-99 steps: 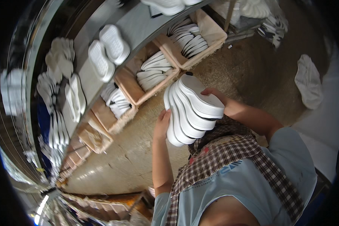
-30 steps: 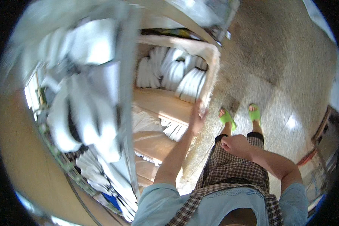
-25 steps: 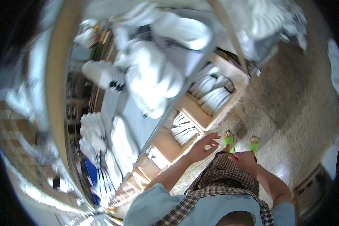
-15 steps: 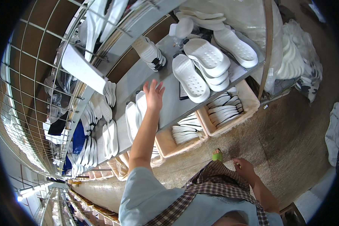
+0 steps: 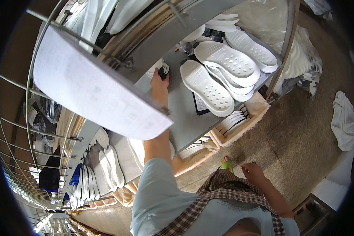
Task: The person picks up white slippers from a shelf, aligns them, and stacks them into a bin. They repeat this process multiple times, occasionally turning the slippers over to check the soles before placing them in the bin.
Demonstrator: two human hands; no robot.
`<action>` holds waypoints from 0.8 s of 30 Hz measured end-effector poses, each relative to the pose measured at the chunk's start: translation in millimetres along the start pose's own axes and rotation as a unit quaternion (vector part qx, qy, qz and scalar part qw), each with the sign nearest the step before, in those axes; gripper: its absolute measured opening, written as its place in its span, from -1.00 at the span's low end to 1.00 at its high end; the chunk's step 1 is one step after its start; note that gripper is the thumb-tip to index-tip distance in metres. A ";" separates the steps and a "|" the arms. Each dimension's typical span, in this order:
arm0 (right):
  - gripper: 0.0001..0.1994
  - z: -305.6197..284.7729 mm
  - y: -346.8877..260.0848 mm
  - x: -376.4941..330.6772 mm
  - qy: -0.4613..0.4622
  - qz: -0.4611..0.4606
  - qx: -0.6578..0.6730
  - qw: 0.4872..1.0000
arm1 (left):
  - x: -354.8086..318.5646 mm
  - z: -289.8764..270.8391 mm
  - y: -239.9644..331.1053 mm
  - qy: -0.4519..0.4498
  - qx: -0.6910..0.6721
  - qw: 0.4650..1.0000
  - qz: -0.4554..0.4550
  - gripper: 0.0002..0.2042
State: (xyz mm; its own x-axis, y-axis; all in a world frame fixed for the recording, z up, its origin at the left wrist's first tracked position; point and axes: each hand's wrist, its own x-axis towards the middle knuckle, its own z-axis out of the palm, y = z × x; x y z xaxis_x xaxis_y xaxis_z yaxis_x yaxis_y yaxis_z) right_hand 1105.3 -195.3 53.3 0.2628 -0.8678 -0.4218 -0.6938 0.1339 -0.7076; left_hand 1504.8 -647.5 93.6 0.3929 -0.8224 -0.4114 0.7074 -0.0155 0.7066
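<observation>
My left hand [image 5: 160,80] reaches across the grey shelf [image 5: 177,96], its fingers closed on the near end of a small stack of white shoe soles [image 5: 155,67] with black parts. A white sheet [image 5: 94,86] hanging from the rack covers part of my left forearm. Right of that hand lie larger white soles with holes [image 5: 208,88], some piled on one another [image 5: 228,63]. Over the floor, my right hand [image 5: 253,173] hangs low with its fingers curled; its palm is hidden, so whether it holds anything cannot be seen.
Below the shelf edge stand peach-coloured bins [image 5: 255,108] holding more soles. A wire rack [image 5: 27,94] rises on the left. Bagged soles [image 5: 303,65] sit beyond the shelf's right end. White cloth or plastic [image 5: 344,122] lies on the floor at right.
My left hand has moved farther over the shelf and closed on the small stack of soles. The view has shifted closer, making the hanging white sheet larger. My right hand stays low.
</observation>
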 end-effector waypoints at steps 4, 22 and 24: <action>-0.78 -10.0 -41.2 45.1 -0.041 -0.093 0.046 0.994 | -52.2 -28.7 21.8 -0.199 0.194 0.957 0.086 -0.71; -0.45 -22.8 -139.6 49.4 -0.324 -0.018 0.732 0.598 | -582.2 -89.6 -26.3 -0.120 0.118 0.969 -0.180 -0.31; -0.40 -18.8 -135.1 24.1 -0.312 -0.073 0.741 0.590 | -599.8 -102.0 -23.9 -0.110 0.141 0.962 -0.208 -0.21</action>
State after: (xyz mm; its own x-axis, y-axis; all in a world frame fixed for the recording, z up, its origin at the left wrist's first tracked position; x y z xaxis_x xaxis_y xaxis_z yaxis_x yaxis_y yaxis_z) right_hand 1192.7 -243.4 149.4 0.7641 -0.6383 -0.0930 0.5938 0.7524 -0.2852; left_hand 1312.1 -95.9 264.7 -0.0452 -0.8119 -0.5821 0.5762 -0.4972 0.6487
